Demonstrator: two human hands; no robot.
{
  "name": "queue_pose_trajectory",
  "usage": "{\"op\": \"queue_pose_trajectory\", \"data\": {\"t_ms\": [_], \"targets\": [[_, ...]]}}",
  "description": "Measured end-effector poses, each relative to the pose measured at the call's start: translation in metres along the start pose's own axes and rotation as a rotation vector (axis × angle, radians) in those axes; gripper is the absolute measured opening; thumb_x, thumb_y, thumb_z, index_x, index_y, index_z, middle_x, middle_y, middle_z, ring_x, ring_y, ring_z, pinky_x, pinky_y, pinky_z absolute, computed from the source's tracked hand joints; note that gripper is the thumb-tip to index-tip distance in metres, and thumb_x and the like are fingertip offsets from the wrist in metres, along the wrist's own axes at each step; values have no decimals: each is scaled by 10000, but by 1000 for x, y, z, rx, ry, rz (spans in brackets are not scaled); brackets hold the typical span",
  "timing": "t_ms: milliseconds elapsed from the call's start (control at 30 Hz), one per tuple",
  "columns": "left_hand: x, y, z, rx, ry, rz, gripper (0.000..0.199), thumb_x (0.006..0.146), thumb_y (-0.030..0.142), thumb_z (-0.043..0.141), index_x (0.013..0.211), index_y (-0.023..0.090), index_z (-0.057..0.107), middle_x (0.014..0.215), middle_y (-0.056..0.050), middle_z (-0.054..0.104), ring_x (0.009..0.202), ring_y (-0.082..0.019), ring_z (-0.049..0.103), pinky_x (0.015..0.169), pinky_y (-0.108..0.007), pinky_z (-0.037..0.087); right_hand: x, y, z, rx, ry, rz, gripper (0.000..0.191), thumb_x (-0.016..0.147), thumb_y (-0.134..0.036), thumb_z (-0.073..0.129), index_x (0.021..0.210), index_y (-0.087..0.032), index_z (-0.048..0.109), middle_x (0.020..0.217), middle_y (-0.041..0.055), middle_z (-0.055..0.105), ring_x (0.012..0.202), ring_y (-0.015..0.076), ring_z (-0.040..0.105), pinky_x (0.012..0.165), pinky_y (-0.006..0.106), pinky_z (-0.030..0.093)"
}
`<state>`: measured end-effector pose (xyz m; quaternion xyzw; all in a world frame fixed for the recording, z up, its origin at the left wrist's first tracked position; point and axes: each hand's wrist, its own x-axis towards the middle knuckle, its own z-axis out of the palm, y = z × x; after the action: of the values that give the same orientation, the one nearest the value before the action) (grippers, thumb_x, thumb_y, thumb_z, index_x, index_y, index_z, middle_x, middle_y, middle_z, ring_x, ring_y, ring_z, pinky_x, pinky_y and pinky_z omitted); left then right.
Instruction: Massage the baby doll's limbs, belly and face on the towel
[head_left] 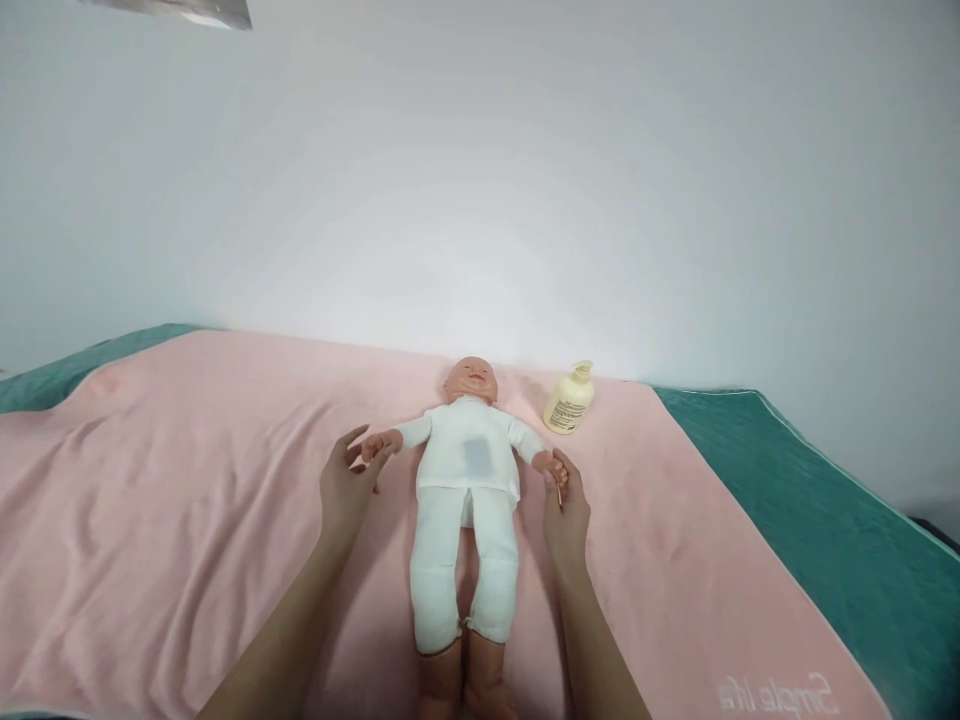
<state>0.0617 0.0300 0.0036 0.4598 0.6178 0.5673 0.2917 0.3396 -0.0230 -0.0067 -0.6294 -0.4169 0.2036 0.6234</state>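
Observation:
On its back lies a baby doll point(469, 450) in a white top and white trousers, its head at the far end and its bare feet toward me. The doll's arms are spread to both sides. My left hand point(346, 485) is closed around the doll's hand on the left, thumb on top. On the other side, my right hand point(567, 505) grips the doll's other hand between thumb and fingers. A grey patch marks the front of the white top. Beyond my right hand stands a pale yellow pump bottle point(570, 400), upright and apart from the doll.
A pink blanket point(675, 560) with wrinkles on its left side lies under the doll. Green cloth point(810, 470) shows beyond the blanket at the right and the far left. A white wall point(480, 180) rises right behind the bed's far edge.

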Motion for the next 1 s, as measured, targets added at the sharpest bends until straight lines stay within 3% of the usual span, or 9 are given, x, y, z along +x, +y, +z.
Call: {"op": "queue_pose_trajectory", "data": {"t_ms": [133,300,433,567,800,1000], "targets": [[40,13,24,-183,48,-12,607,649,484,758,1140,157,615,978,-94,699,402,-54,444,385,-214,368,33,-7,16,97,-10,-135,445,895,-450,509,1257,-197,563,1294,93,608,1229,224,537,1031,379,416],[85,20,60,-293,-4,-40,566,662,522,736,1036,106,648,834,-69,689,420,-50,413,388,-203,341,79,-11,40,69,-41,-234,400,923,-455,459,1204,-194,574,1229,103,645,1177,226,582,1014,399,423],[113,10,87,-294,-68,-82,584,675,557,721,1033,102,645,863,-101,696,525,-102,544,431,-207,386,115,-6,64,49,-100,-253,382,926,-449,423,1142,-181,589,1176,115,666,1007,219,671,928,384,475],[136,-11,107,-197,-208,-135,640,731,571,677,1165,111,583,953,-153,709,681,-186,664,510,-244,469,151,13,85,-35,-99,-176,397,903,-444,415,1094,-164,623,1058,113,713,991,228,667,920,385,471],[153,-26,118,-64,-372,-155,510,693,515,734,996,111,663,937,-156,733,818,-261,698,601,-286,520,196,54,103,-75,-209,-21,347,822,-477,502,782,-190,692,758,50,733,775,226,680,773,357,516],[151,-24,115,-88,-398,-132,523,710,539,711,1021,122,664,929,-137,738,794,-245,699,591,-279,524,192,56,104,-71,-222,-16,357,851,-462,469,830,-177,684,871,81,737,809,221,683,739,338,520]]}}
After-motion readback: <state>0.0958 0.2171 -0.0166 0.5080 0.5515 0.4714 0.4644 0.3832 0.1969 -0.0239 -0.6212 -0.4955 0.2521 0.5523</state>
